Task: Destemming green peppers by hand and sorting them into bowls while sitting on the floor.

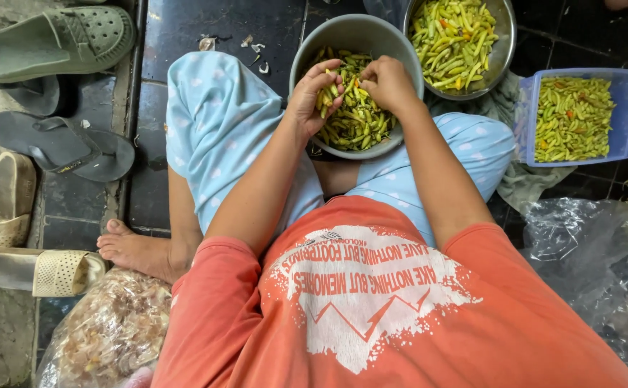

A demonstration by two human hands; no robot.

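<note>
Resting in the person's lap between the knees, a grey bowl (296,61) holds a heap of green chilli peppers (360,126), a few of them yellow or orange. Both hands work inside its rim. Left hand (315,92): fingers curled and pinched together on one or more chillies at the top of the heap, grip narrow and closed on them. Right hand (387,80): fingers bunched downward onto the chillies just beside the left, grip closed; exactly what it pinches cannot be told.

Just beyond the grey bowl, touching or nearly so, stands a metal bowl (506,43) filled with paler green chillies. To its right, a blue plastic tub (626,86) of green chillies sits on a crumpled cloth (522,183).

Floor (177,29): dark tile, wet-looking, with small pale scraps near the grey bowl. Clear plastic bags (587,251) lie at the right; a bag of pale husks (109,330) lies at the lower left beside the bare foot (131,250). Sandals and slippers (62,147) are lined along the left edge
</note>
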